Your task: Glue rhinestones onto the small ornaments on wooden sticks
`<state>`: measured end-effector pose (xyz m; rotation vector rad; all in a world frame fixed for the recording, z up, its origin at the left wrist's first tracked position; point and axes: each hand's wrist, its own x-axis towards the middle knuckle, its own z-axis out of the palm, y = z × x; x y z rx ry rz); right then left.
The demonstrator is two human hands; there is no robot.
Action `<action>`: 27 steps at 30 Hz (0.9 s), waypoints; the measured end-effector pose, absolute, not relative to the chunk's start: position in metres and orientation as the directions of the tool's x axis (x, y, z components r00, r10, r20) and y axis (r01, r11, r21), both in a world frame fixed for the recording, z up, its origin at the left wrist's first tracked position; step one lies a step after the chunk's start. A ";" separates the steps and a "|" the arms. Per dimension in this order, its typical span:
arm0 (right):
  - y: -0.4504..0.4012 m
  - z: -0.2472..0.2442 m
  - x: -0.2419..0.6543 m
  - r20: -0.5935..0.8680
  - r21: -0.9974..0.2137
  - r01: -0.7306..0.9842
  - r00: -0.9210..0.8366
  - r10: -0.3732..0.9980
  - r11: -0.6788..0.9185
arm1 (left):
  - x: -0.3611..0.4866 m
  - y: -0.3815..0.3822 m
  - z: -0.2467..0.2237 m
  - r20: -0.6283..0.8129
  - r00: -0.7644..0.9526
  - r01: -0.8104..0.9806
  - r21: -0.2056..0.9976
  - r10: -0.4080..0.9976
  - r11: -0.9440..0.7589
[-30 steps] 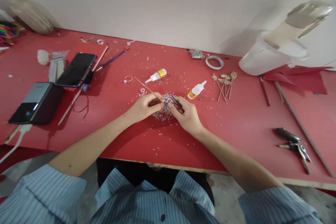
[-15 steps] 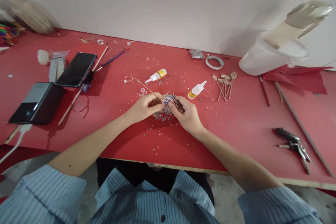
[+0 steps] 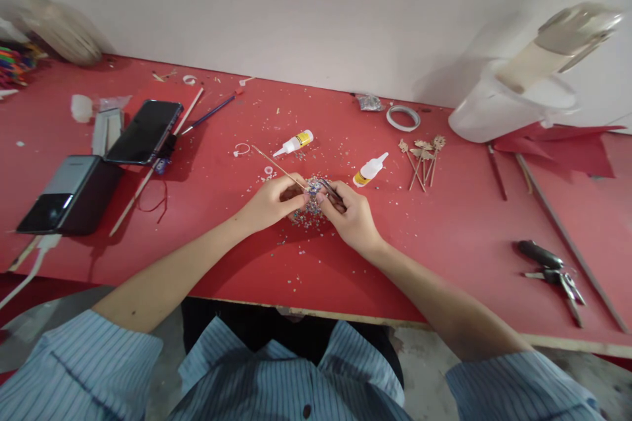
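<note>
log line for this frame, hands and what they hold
left hand: pinches thin wooden stick | right hand: grips tweezers | both over bead pile | glue bottles behind | table: red

desk (image 3: 444, 237): red
sleeves (image 3: 89, 368): pale blue, thin dark stripes
glue bottles (image 3: 370, 168): white, yellow labels
phone (image 3: 144, 131): black
beads (image 3: 309, 210): mixed colours, speckled
wall (image 3: 296, 6): off-white
tape (image 3: 403, 117): white

Two glue bottles (image 3: 295, 143) (image 3: 370, 168), tape roll (image 3: 403, 117), phone (image 3: 143, 131) and keys (image 3: 552, 272) lie on the red table (image 3: 444, 230).
</note>
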<state>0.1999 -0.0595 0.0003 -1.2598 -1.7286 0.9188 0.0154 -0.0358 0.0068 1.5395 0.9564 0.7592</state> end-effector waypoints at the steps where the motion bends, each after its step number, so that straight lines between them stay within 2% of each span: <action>1: -0.059 0.000 0.200 0.176 -0.888 0.392 -0.192 0.965 0.240 | 0.016 -0.036 0.006 -0.027 0.463 0.171 0.983 0.886 -0.060; 27: -0.060 0.002 0.199 0.162 -0.890 0.401 -0.170 0.972 0.219 | 0.015 -0.035 0.008 -0.010 0.462 0.193 0.977 0.887 -0.089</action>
